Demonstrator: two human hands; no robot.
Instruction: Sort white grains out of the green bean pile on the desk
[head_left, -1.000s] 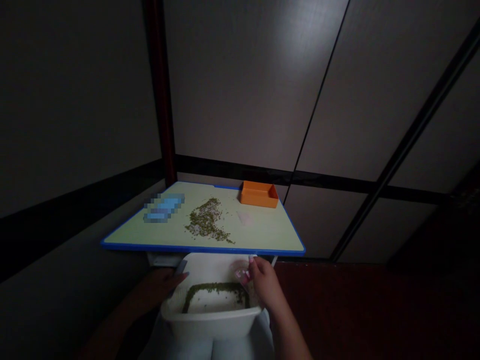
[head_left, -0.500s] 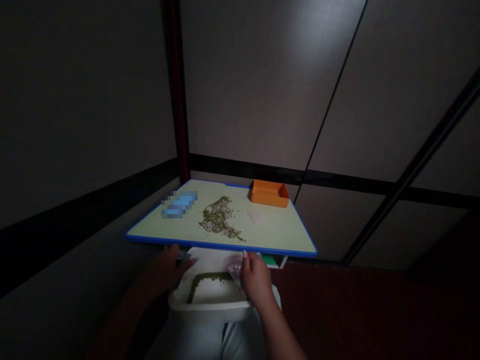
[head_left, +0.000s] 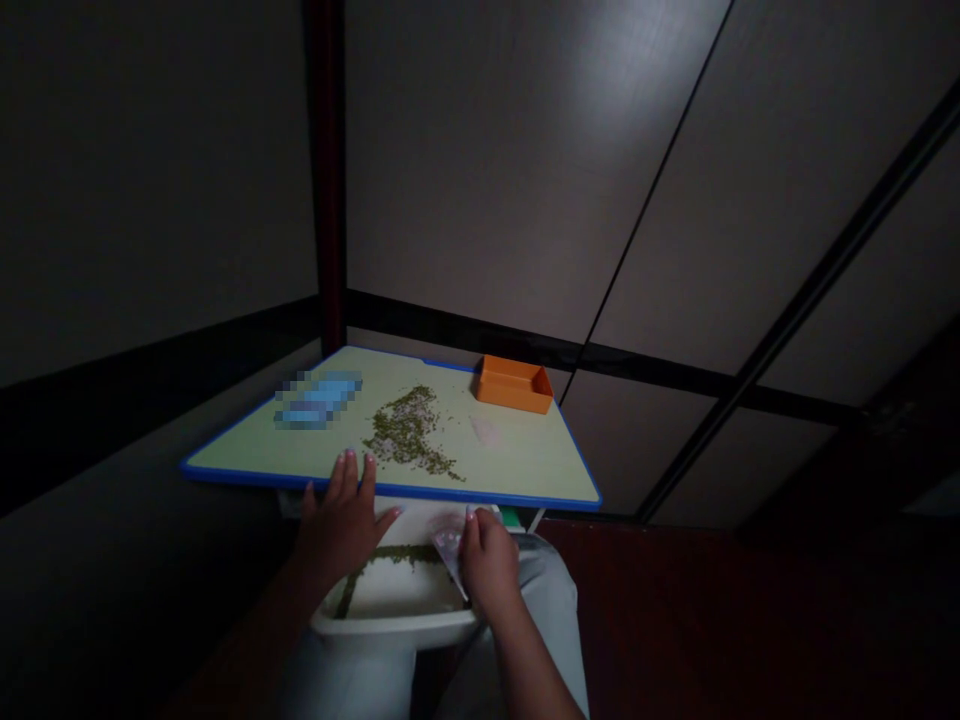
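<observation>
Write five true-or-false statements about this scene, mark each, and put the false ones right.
1. The open rectangular orange box stands near the far right corner of the pale-yellow, blue-edged tabletop. True.
2. The right hand holds a thin, translucent plastic piece. True.
3. On the tabletop, the box stands left of the scattered small green grains. False: it stands to their right.
4. The left hand is inside the box. False: its fingers reach over the tabletop's near edge.
5. The white plastic tub stands on the tabletop. False: it is below the near edge, on the person's side.
</observation>
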